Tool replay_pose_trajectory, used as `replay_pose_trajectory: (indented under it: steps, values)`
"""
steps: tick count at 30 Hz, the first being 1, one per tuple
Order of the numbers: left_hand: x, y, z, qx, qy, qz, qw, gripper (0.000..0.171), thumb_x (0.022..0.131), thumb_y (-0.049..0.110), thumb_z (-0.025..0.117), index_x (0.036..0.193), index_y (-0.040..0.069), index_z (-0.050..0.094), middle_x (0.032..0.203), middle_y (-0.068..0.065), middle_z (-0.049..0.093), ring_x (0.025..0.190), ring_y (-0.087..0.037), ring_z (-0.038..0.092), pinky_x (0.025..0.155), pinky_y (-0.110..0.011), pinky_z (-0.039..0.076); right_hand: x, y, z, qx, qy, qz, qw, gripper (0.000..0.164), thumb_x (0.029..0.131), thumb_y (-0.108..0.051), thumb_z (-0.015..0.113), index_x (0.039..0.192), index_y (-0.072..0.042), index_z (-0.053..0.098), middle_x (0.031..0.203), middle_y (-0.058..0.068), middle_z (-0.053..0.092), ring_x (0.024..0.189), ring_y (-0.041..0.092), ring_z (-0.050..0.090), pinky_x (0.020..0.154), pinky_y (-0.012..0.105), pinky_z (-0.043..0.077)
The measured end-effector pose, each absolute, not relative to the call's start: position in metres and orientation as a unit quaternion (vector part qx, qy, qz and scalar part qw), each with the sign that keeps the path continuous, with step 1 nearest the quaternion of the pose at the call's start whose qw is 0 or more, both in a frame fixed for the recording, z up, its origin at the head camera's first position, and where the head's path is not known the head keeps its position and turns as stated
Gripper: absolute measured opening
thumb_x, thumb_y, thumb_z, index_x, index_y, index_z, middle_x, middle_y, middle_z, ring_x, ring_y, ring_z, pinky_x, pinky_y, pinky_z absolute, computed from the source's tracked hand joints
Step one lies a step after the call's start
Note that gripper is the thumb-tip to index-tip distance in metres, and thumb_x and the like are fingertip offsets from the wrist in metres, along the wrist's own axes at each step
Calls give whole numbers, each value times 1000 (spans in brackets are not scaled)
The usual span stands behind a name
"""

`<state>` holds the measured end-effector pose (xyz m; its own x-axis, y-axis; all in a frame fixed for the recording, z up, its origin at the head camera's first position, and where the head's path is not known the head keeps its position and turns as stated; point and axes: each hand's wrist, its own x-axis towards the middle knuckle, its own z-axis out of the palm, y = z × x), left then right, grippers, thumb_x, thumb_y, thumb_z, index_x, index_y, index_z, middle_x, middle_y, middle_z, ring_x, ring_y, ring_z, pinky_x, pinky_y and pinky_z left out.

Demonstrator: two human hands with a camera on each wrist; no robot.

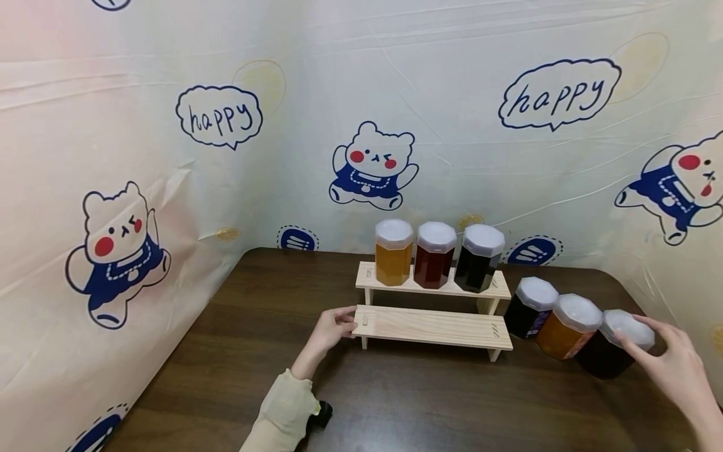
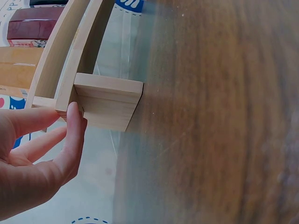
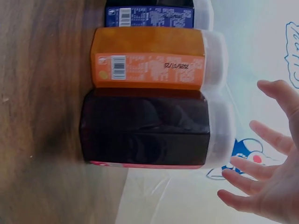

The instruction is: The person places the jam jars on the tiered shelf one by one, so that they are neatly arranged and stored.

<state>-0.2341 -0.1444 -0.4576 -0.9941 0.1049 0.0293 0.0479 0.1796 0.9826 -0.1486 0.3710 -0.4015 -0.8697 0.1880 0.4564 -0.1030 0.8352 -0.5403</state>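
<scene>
My left hand [image 1: 333, 328] pinches the left end of the lower tier of a two-step wooden rack [image 1: 432, 325]. Thumb and fingers meet at the board's corner in the left wrist view, where the rack's leg [image 2: 110, 100] shows. On the upper tier stand a yellow jar [image 1: 393, 263], a red jar [image 1: 433, 267] and a near-black jar [image 1: 477, 270], all with white lids. Over the lid of a dark jar [image 3: 149, 128] at the right, my right hand [image 3: 268, 172] spreads its fingers; the right wrist view shows a gap between fingertips and lid.
An orange jar [image 1: 565, 333] and another dark jar [image 1: 526, 314] stand in a slanting row with the right-hand jar, beside the rack. The brown wood-grain table [image 1: 226, 370] backs onto a printed cloth [image 1: 452, 125] with bears. A small black object [image 1: 322, 414] lies by the left sleeve.
</scene>
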Motion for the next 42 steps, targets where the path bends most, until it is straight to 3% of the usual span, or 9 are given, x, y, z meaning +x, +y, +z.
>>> replay_pose_trajectory:
  steps: [12,24,26,28,31,33,35,39,42]
  values:
    - [-232,-143,-454,46,768,638,19,38,77,-13,56,114,-16,50,81,-20,56,59,-11,54,56,-31,55,-153,379,-413,-24,-924,305,230,56,80,-18,64,121,13,42,114,41,39,105,52,30,78,61,25]
    - [-233,-144,-456,48,769,637,25,38,77,-13,56,114,-16,50,81,-18,56,60,-11,54,57,-31,55,-153,380,-423,-59,-924,329,185,66,82,-25,61,130,9,31,120,44,27,111,54,23,82,66,23]
    - [-233,-144,-455,47,770,636,26,38,77,-13,56,114,-16,50,81,-18,55,60,-11,54,57,-31,55,-154,380,-424,-61,-925,320,194,66,81,-25,63,130,8,34,116,39,35,102,40,37,78,50,34]
    - [-232,-144,-455,45,770,636,27,38,77,-13,56,115,-15,50,81,-17,55,60,-12,54,57,-31,55,-154,381,-426,-58,-925,314,205,65,80,-24,65,129,7,36,110,34,40,87,20,43,68,32,38]
    - [-232,-144,-453,46,768,638,27,38,77,-13,56,115,-16,49,82,-19,55,61,-12,54,58,-33,55,-155,382,-429,-51,-922,312,225,64,77,-22,68,127,6,40,101,29,45,68,-5,32,51,15,27]
    - [-232,-144,-453,47,766,640,27,38,77,-13,55,115,-16,49,82,-18,55,61,-12,54,58,-31,55,-159,389,-437,-49,-918,319,231,65,76,-22,69,130,0,40,105,24,47,70,-12,30,50,12,28]
    - [-232,-144,-454,47,764,643,26,38,77,-13,55,114,-17,49,82,-19,55,61,-13,54,58,-32,55,-165,399,-448,-61,-918,318,230,67,76,-25,70,132,-6,39,107,21,47,72,-11,31,51,14,30]
    - [-232,-144,-455,46,766,641,26,38,77,-13,55,115,-16,49,81,-18,55,61,-12,54,57,-31,55,-186,432,-485,-97,-920,309,220,73,73,-35,70,136,-23,35,113,15,42,80,9,36,53,20,29]
    - [-233,-144,-456,47,769,637,28,38,77,-12,56,115,-16,49,82,-17,55,61,-11,54,57,-30,55,-196,446,-504,-113,-917,313,221,76,72,-38,70,137,-24,33,119,21,39,85,20,35,55,20,26]
